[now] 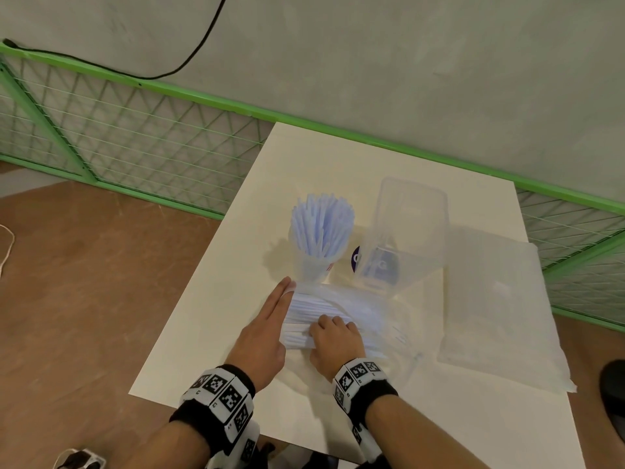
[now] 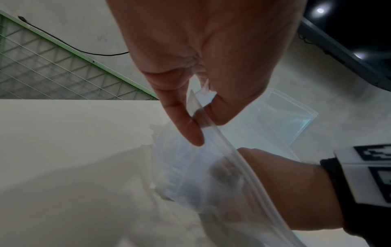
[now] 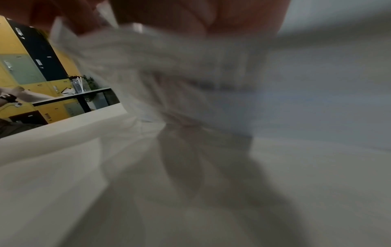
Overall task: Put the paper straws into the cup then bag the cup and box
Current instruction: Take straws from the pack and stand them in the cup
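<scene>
A clear cup (image 1: 313, 265) stands mid-table, packed with several white paper straws (image 1: 321, 221). More straws (image 1: 314, 309) lie in a bundle inside a clear zip pouch (image 1: 392, 333) just in front of it. My left hand (image 1: 280, 306) lies along the bundle's left end, and in the left wrist view its thumb and a finger (image 2: 186, 127) pinch the pouch's zip rim (image 2: 243, 167). My right hand (image 1: 333, 333) reaches into the pouch, fingers curled on the straws (image 3: 169, 66). The clear box (image 1: 406, 231) stands to the right of the cup. A larger clear bag (image 1: 490, 299) lies flat at the right.
The white table (image 1: 220, 316) has bare room on its left and near sides. A green mesh fence (image 1: 135, 137) runs behind the table and a black cable (image 1: 189, 59) hangs on the wall. A dark object (image 1: 614, 387) sits off the table's right edge.
</scene>
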Demonstrator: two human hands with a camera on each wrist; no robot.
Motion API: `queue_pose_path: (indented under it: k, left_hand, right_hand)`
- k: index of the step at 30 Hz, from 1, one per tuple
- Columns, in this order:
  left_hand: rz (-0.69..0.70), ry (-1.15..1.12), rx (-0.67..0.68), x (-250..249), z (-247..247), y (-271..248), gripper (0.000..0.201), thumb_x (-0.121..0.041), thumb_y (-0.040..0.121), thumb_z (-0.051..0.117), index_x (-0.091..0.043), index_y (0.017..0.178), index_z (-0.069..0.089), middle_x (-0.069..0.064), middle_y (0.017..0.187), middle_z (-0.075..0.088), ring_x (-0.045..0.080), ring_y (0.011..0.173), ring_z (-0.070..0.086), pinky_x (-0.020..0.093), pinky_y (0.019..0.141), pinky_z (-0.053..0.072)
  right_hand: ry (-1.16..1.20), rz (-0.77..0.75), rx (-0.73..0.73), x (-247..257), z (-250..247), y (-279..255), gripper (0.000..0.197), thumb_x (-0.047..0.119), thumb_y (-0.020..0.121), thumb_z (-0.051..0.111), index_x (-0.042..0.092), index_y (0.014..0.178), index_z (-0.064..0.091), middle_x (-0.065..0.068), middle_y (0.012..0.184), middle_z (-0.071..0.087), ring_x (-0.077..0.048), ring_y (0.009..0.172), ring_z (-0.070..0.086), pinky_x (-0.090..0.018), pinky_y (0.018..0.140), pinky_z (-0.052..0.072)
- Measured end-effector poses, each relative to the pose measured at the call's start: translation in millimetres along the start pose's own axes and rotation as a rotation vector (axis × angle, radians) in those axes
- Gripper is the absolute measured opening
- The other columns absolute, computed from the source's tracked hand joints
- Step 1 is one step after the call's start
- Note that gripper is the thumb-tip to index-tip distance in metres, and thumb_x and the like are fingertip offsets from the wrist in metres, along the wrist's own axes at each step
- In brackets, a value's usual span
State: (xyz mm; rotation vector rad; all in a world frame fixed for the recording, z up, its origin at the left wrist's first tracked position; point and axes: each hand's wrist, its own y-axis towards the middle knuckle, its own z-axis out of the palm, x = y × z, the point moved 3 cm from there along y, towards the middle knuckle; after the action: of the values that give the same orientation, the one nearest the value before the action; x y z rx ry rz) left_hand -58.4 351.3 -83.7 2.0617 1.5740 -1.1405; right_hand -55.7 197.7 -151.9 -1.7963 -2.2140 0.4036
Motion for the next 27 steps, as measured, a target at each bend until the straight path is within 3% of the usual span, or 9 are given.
queue_pose_path:
  k: [9,16,23,25,27]
  left_hand:
    - [-0.002,0.015,0.010,2,1,-1,0.103,0.016,0.074,0.046,-0.038,0.155,0.010,-0.043,0.152,-0.012,0.014,0.110,0.060,0.035,0.082,0.055]
    - [0.003,0.003,0.009,2,1,-1,0.103,0.017,0.075,0.045,-0.037,0.155,0.010,-0.041,0.153,-0.013,0.008,0.119,0.054,0.029,0.087,0.054]
    - [0.000,0.007,-0.020,5,-1,0,0.101,0.016,0.075,0.046,-0.036,0.155,0.013,-0.039,0.154,-0.009,0.006,0.118,0.053,0.020,0.079,0.051]
    - [-0.001,0.002,-0.025,6,-2,0,0.101,0.017,0.075,0.046,-0.036,0.155,0.014,-0.039,0.155,-0.008,0.007,0.120,0.052,0.021,0.081,0.052]
    - [-0.001,-0.003,-0.032,6,-3,1,0.102,0.017,0.074,0.045,-0.037,0.155,0.014,-0.040,0.154,-0.008,0.006,0.119,0.052,0.021,0.081,0.052]
  right_hand:
    - [-0.070,-0.013,0.073,6,3,4,0.036,0.027,0.089,0.054,0.016,0.123,0.055,-0.007,0.120,0.062,-0.031,0.112,0.056,-0.045,0.100,0.035]
    - [-0.034,-0.049,0.074,6,5,0,0.040,0.032,0.091,0.053,0.020,0.129,0.053,-0.005,0.124,0.061,-0.029,0.116,0.054,-0.043,0.100,0.038]
    - [0.109,-0.027,0.065,-5,3,-13,0.044,0.044,0.090,0.045,0.027,0.130,0.048,-0.005,0.116,0.065,-0.029,0.105,0.062,-0.037,0.090,0.043]
    - [0.193,0.012,0.050,-12,1,-19,0.039,0.049,0.090,0.046,0.030,0.124,0.051,-0.004,0.111,0.066,-0.028,0.102,0.062,-0.035,0.085,0.046]
    - [0.365,0.014,-0.017,-17,-8,-26,0.027,0.052,0.091,0.048,0.031,0.105,0.059,0.001,0.099,0.066,-0.023,0.093,0.062,-0.031,0.078,0.046]
